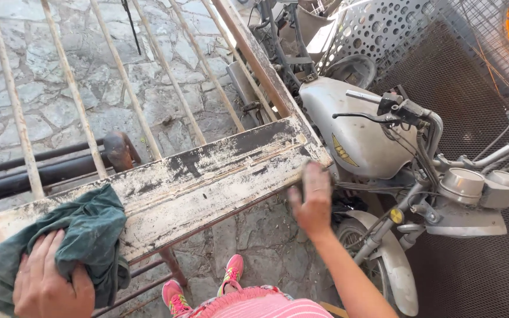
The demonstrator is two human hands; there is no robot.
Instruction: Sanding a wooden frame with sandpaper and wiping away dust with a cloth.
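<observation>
My left hand (pixel 45 277) presses a crumpled dark green cloth (pixel 92 235) onto the left end of a worn, cream-painted metal beam (pixel 207 182) with flaking paint. This beam is the near rail of a barred gate frame (pixel 125 76) lying flat. My right hand (pixel 312 200) rests against the beam's right end, fingers wrapped over a small dark pad or block that is mostly hidden. My pink shoes (pixel 231 274) stand on the stone floor beneath the beam.
A silver motorcycle (pixel 360 135) with handlebars and round gauges (pixel 463 184) is parked close to the right of the beam. Perforated metal sheet and wire mesh (pixel 472 88) lie behind it. Dark pipes (pixel 36 171) run under the gate at left, over stone paving.
</observation>
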